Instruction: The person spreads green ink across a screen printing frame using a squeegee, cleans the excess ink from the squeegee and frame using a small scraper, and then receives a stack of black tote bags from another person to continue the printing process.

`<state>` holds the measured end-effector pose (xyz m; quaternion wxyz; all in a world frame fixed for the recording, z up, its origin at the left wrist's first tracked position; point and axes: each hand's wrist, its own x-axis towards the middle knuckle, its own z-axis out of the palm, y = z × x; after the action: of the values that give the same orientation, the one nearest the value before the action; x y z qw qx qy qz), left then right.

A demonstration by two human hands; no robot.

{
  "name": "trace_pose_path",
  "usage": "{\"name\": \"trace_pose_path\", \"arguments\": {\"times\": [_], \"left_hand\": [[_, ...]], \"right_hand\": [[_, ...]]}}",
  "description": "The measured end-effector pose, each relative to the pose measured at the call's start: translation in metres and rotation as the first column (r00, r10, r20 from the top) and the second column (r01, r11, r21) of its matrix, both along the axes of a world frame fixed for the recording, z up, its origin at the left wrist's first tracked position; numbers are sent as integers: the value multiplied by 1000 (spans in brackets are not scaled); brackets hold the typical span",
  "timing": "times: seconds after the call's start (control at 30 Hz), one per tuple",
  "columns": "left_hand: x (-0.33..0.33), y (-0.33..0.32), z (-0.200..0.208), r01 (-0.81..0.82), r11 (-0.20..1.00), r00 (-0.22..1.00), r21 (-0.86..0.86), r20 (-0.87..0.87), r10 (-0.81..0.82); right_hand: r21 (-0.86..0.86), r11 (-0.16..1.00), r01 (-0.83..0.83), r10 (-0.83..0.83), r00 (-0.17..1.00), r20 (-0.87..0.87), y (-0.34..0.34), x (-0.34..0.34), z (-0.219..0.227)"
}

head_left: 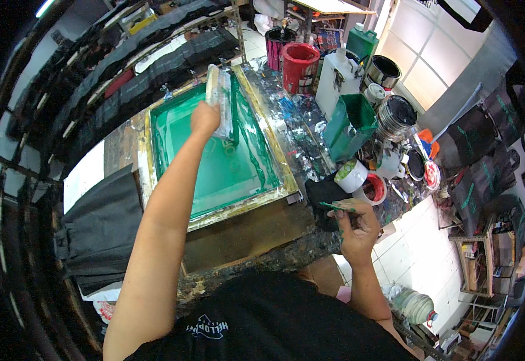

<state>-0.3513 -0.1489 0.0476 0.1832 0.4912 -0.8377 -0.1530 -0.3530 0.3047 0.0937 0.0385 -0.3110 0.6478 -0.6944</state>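
My left hand [205, 120] is stretched forward and closed on the handle of a squeegee [215, 87]. The squeegee's blade side is coated with green ink and stands on the far right part of a screen-printing frame [239, 209]. Green ink covers the mesh [184, 138], with a thicker streak along its right side. Near the table's right front, my right hand [360, 228] pinches a thin green-stained strip [334, 206]; its exact kind is unclear. Green smears mark those fingers. A black cloth [325, 192] lies just beyond that hand.
Tape rolls [351, 175], a green cut-open jug [350, 126], a white jug [337, 78], a red bucket [300, 67] and several ink tins crowd the table's right side. Black fabric [103, 225] hangs at the left. Racks [154, 60] of dark garments stand behind. A large bottle [413, 305] is lower right.
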Motion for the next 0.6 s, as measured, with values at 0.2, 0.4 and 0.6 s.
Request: {"name": "trace_pose_path", "arguments": {"times": [0.2,0.4,0.6], "left_hand": [[18,-10,-8,-33,999,998,-1,-43,33],[20,-5,3,-57,997,998,61,-10,58],[10,2,-7,-69,996,996,56,-44,72]], "right_hand": [[20,1000,21,-21,999,26,10,-5,-4],[18,1000,9,-9,1000,0,4,-8,-8],[41,999,-9,8,1000,29,-4,-4,-11]]}}
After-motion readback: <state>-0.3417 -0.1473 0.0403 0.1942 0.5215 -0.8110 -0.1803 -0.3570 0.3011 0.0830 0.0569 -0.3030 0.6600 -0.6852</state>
